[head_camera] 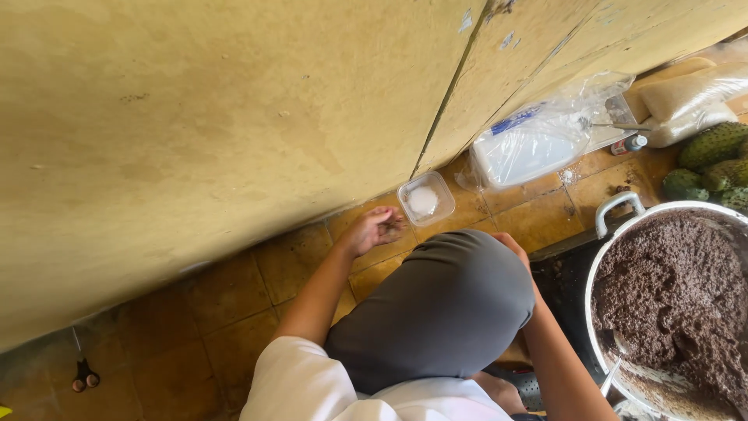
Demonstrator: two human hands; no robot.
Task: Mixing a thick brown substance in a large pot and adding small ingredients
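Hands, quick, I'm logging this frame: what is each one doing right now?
Left hand: palm up, fingers curled around a small brown lump.
Right hand: mostly hidden behind the grey-clad knee; its grip cannot be told.

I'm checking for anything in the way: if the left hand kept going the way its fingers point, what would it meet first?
Most likely the small clear square container holding something white, on the tiled floor just beyond the left hand. Depth is hard to judge.
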